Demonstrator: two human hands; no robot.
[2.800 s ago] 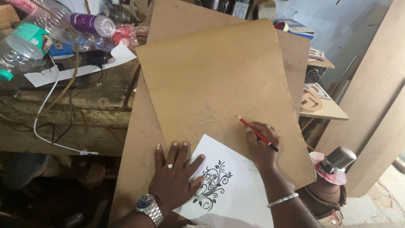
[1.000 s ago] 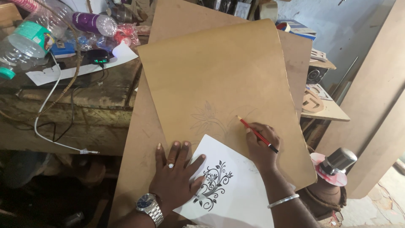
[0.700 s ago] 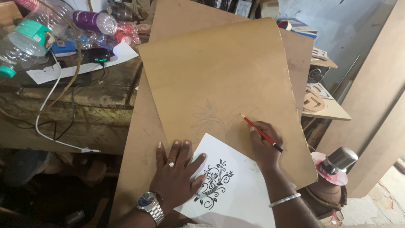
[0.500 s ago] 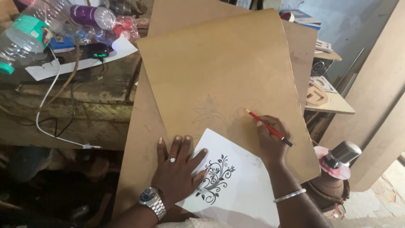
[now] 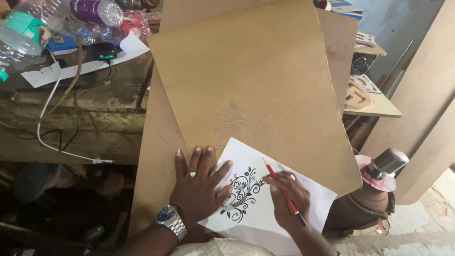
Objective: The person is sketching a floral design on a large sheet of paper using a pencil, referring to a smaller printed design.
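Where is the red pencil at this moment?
In the head view, the pencil is low and right of centre, in the right hand, tip over the white sheet beside the black floral print.

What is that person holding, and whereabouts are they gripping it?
The right hand holds a red pencil around its middle, tip over the white paper. The left hand grips nothing; it lies flat, pressing the paper's edge onto the brown board.
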